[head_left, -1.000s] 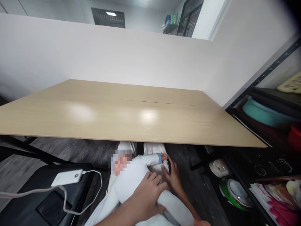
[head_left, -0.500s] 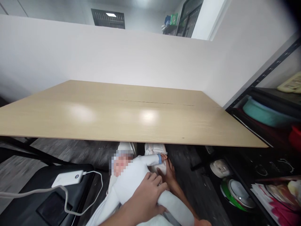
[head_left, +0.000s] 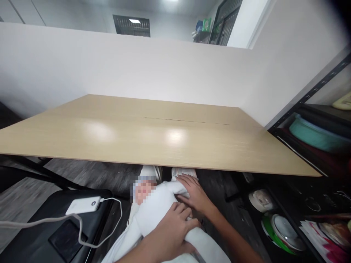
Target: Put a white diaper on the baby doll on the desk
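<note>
A baby doll in a white suit (head_left: 153,210) lies in my lap, below the front edge of the wooden table (head_left: 153,135). My left hand (head_left: 171,233) is wrapped round the doll's middle and leg, fingers curled on the white cloth. My right hand (head_left: 193,193) rests flat on the doll's outstretched arm, fingers stretched toward its wrist and covering it. White shoes (head_left: 164,171) show just under the table edge.
A black chair (head_left: 55,233) at the lower left carries a white power bank (head_left: 83,205) with a white cable. A dark shelf rack (head_left: 309,153) on the right holds a teal basin (head_left: 312,133), pots (head_left: 279,226) and packets. A white partition wall (head_left: 137,69) stands behind the table.
My right hand has risen from beside the doll's arm and laid itself over it, hiding the blue cuff. The left hand keeps its hold. The view has shifted slightly.
</note>
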`<state>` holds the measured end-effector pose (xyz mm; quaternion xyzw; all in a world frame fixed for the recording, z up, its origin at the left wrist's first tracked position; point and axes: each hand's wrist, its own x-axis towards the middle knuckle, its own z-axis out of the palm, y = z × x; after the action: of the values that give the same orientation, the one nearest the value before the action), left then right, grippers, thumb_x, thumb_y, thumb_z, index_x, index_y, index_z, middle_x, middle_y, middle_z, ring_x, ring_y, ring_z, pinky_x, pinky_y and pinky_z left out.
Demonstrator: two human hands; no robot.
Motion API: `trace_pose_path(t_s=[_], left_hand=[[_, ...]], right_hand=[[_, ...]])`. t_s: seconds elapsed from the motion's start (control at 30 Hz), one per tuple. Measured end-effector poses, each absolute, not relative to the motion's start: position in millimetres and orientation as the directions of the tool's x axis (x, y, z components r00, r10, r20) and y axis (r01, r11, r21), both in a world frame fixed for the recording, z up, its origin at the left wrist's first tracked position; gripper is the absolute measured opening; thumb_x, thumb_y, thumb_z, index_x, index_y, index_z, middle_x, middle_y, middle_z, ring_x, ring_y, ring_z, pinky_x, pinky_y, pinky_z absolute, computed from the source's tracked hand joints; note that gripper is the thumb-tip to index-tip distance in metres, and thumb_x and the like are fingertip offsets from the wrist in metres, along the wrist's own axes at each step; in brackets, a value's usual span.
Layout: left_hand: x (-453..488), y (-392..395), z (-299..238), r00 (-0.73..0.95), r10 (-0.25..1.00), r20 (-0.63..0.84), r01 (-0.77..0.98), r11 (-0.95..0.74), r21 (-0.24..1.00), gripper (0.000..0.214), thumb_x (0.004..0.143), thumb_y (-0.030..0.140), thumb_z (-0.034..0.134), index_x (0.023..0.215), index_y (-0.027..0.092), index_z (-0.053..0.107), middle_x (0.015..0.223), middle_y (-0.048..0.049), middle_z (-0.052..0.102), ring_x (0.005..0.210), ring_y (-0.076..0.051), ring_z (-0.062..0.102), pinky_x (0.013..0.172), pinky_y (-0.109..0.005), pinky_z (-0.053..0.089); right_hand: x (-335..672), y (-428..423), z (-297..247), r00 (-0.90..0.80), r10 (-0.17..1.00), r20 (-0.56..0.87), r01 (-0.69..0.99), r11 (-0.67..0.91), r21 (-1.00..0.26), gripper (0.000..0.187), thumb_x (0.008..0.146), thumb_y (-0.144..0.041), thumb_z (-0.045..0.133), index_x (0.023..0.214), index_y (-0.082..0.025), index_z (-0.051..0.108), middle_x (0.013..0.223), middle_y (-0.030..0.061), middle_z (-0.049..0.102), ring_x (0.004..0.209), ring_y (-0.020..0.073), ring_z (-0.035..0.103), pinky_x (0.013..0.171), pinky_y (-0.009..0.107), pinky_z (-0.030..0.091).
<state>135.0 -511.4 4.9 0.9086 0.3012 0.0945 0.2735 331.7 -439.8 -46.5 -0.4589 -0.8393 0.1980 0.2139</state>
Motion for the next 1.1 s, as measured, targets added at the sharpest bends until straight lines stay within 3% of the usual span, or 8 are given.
trace_pose_path(t_s=[0.17, 0.27, 0.33, 0.43, 0.53, 0.63, 0.8, 1.1], left_hand=[[125.4, -513.9, 13.1, 0.762, 0.642, 0.084, 0.472, -0.64, 0.606, 0.056, 0.087, 0.054, 0.079, 0.134, 0.033, 0.06, 0.129, -0.0059, 0.065, 0.121, -0.032, 0.056, 0.108, -0.05, 0.043], [101.4, -527.9, 10.7, 0.682, 0.678, 0.275, 0.336, -0.624, 0.706, 0.053, 0.093, 0.057, 0.07, 0.138, 0.033, 0.056, 0.137, -0.008, 0.064, 0.128, -0.031, 0.057, 0.115, -0.052, 0.044], [75.9, -545.0, 0.8, 0.561, 0.731, 0.388, 0.265, -0.603, 0.752, 0.034, 0.1, 0.051, 0.059, 0.129, 0.034, 0.058, 0.123, -0.0075, 0.069, 0.121, -0.029, 0.062, 0.115, -0.054, 0.046], [32.8, -569.8, -20.7, 0.23, 0.846, 0.482, 0.407, -0.533, 0.741, 0.011, 0.1, 0.04, 0.056, 0.111, 0.036, 0.055, 0.101, -0.0044, 0.063, 0.106, -0.03, 0.066, 0.108, -0.064, 0.051], [-1.8, -574.0, -36.0, -0.055, 0.834, 0.548, 0.556, -0.43, 0.711, 0.037, 0.092, 0.037, 0.066, 0.124, 0.037, 0.046, 0.126, -0.0088, 0.055, 0.12, -0.037, 0.06, 0.102, -0.069, 0.053], [-19.0, -552.8, -35.0, 0.015, 0.876, 0.483, 0.647, -0.377, 0.663, 0.06, 0.088, 0.041, 0.072, 0.139, 0.035, 0.039, 0.14, -0.0133, 0.052, 0.129, -0.04, 0.058, 0.103, -0.067, 0.052], [-7.7, -490.3, 4.7, 0.157, 0.952, 0.263, 0.678, -0.298, 0.672, 0.063, 0.093, 0.037, 0.067, 0.145, 0.024, 0.034, 0.14, -0.0159, 0.058, 0.128, -0.036, 0.063, 0.106, -0.053, 0.053], [17.8, -373.6, 60.5, 0.355, 0.921, 0.16, 0.691, -0.374, 0.619, 0.068, 0.097, 0.051, 0.06, 0.147, 0.02, 0.027, 0.103, -0.0057, 0.071, 0.087, -0.027, 0.07, 0.081, -0.037, 0.051]], right_hand=[[285.5, -406.4, -21.0, -0.607, 0.795, 0.018, 0.712, 0.554, -0.431, 0.035, 0.087, -0.021, 0.066, 0.122, -0.02, 0.067, 0.113, 0.0074, 0.074, 0.106, 0.0262, 0.066, 0.097, 0.037, 0.049], [267.8, -404.8, -4.2, -0.68, 0.732, 0.043, 0.662, 0.638, -0.394, 0.025, 0.092, -0.025, 0.063, 0.116, -0.019, 0.065, 0.11, 0.0072, 0.071, 0.102, 0.0245, 0.065, 0.092, 0.035, 0.048], [261.3, -410.7, 6.8, -0.685, 0.723, 0.093, 0.637, 0.656, -0.405, 0.027, 0.093, -0.026, 0.062, 0.119, -0.02, 0.064, 0.111, 0.0076, 0.071, 0.104, 0.0248, 0.064, 0.095, 0.035, 0.047], [261.0, -426.6, 20.6, -0.602, 0.774, 0.195, 0.598, 0.599, -0.533, 0.034, 0.087, -0.019, 0.061, 0.122, -0.023, 0.063, 0.114, 0.0061, 0.072, 0.108, 0.0239, 0.066, 0.095, 0.033, 0.048], [271.7, -445.0, 30.9, -0.383, 0.869, 0.314, 0.504, 0.482, -0.717, 0.049, 0.075, -0.011, 0.057, 0.121, -0.026, 0.063, 0.115, 0.0027, 0.075, 0.104, 0.022, 0.069, 0.09, 0.029, 0.051], [287.7, -456.1, 39.5, -0.148, 0.921, 0.359, 0.414, 0.388, -0.824, 0.048, 0.072, -0.014, 0.056, 0.118, -0.026, 0.065, 0.11, 0.0016, 0.077, 0.098, 0.0222, 0.072, 0.084, 0.028, 0.053], [314.9, -441.8, 54.4, 0.04, 0.942, 0.333, 0.41, 0.288, -0.865, 0.032, 0.083, -0.028, 0.058, 0.113, -0.023, 0.067, 0.105, 0.0032, 0.078, 0.094, 0.0236, 0.072, 0.079, 0.029, 0.054], [380.5, -380.0, 68.6, -0.097, 0.941, 0.325, 0.847, 0.249, -0.469, 0.022, 0.091, -0.03, 0.061, 0.11, -0.023, 0.07, 0.105, 0.0055, 0.076, 0.097, 0.0239, 0.069, 0.08, 0.03, 0.047]])
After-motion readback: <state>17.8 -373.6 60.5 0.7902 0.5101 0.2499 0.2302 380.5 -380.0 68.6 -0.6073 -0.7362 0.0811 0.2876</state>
